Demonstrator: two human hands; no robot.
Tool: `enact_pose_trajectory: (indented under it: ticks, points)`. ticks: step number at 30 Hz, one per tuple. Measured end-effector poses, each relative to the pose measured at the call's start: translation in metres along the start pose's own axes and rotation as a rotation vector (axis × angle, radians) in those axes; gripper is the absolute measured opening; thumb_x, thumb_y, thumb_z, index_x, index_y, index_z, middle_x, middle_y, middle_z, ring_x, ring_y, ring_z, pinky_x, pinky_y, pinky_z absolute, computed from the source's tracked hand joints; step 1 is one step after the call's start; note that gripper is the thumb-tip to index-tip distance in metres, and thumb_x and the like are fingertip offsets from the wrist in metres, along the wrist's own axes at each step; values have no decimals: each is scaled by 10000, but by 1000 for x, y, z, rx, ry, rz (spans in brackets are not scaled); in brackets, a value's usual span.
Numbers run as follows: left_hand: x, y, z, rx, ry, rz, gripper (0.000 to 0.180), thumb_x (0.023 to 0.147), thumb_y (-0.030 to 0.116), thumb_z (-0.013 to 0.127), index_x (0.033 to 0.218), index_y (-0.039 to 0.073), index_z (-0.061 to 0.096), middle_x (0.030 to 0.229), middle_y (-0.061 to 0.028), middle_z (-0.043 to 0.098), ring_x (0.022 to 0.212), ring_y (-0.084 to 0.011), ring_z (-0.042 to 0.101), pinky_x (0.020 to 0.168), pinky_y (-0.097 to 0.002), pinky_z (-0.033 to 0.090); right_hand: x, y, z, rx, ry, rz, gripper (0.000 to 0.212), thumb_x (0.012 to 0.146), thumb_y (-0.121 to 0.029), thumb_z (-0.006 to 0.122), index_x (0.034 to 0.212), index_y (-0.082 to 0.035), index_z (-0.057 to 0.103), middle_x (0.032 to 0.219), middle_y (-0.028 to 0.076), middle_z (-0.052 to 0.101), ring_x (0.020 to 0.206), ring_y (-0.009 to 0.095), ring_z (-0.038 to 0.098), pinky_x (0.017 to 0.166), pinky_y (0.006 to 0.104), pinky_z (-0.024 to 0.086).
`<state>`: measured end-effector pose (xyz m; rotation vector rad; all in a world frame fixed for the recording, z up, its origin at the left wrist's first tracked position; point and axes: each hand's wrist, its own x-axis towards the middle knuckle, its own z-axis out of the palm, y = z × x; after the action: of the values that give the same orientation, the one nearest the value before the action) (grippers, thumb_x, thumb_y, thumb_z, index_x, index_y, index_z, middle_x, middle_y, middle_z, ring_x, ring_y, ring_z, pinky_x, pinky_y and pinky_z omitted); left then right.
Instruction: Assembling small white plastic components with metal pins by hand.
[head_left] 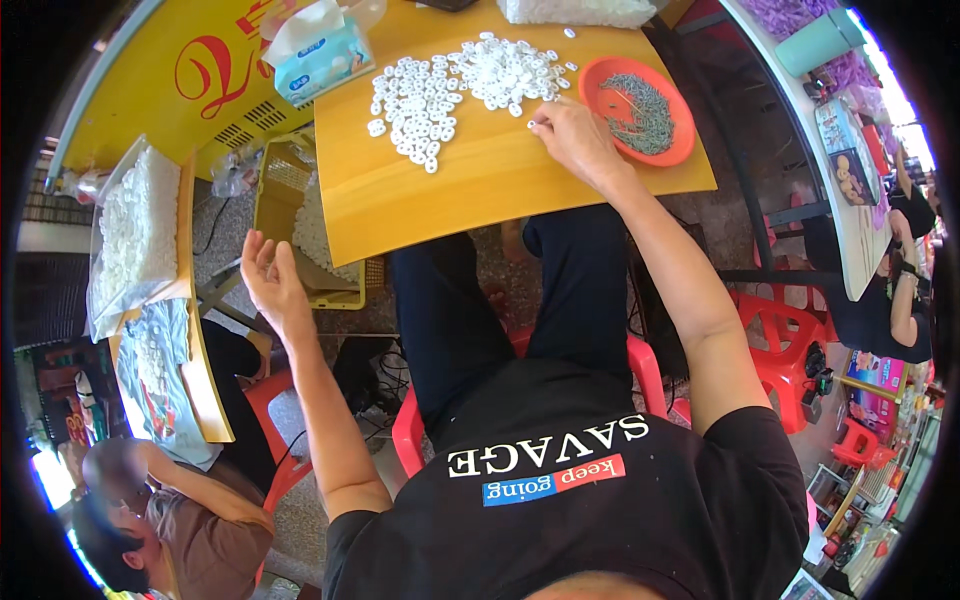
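Observation:
My right hand [578,140] is over the table, its thumb and fingers pinched on a small white plastic piece [532,124]. Just beyond it lies a heap of white oval pieces [508,72], and a flatter spread of similar pieces [412,108], with holes in them, is to the left. Beside my right wrist sits an orange-red plate [684,118] holding many thin grey metal pins [640,112]. My left hand [275,285] is off the table's left side with its fingers apart and nothing in it. Below and beside it stands a yellow crate [335,298] with white pieces inside.
A blue tissue box [320,62] stands at the table's far left corner. Further left, a bag of white pieces [140,225] rests on another wooden table [208,385], near a seated person [200,530]. Red plastic stools [775,345] and a white table [850,235] are at the right.

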<state>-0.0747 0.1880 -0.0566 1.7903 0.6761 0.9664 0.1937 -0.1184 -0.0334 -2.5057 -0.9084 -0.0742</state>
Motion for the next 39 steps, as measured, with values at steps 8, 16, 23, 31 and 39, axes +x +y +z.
enact_pose_trajectory:
  ticks: [8,16,23,31,39]
  points:
    - [-60,71,84,-278,-342,-51,296,933,18,574,1228,24,556,1072,-70,615,952,-124,592,821,-253,489,-10,2,4,297,-12,115,174,851,-170,631,916,-10,644,883,162,684,824,309,674,722,389,529]
    - [-86,101,160,-133,-525,416,260,845,-73,608,1094,0,620,1028,-142,622,886,-255,639,734,-303,518,-64,-40,-15,1225,-243,313,141,906,-146,642,944,-10,644,757,5,615,580,52,549,521,204,453]
    - [-94,110,180,-162,-497,543,270,803,-95,655,1057,-8,623,957,-143,640,813,-253,648,728,-313,517,-88,-35,-41,1440,-257,439,144,926,-142,626,971,-7,643,822,30,642,584,59,566,522,192,471]
    - [-93,111,191,-426,-634,-7,116,949,73,591,1020,-17,609,846,-19,585,784,-78,552,733,-209,451,-92,-16,-59,1269,-322,322,211,931,-156,612,1051,14,644,790,13,619,643,62,568,591,219,488]
    - [-83,82,212,-572,-623,-240,134,949,123,604,1004,0,605,869,-25,602,744,-88,559,726,-227,460,-34,100,-82,421,101,220,176,882,-190,649,954,-32,672,835,31,672,746,114,619,671,280,494]
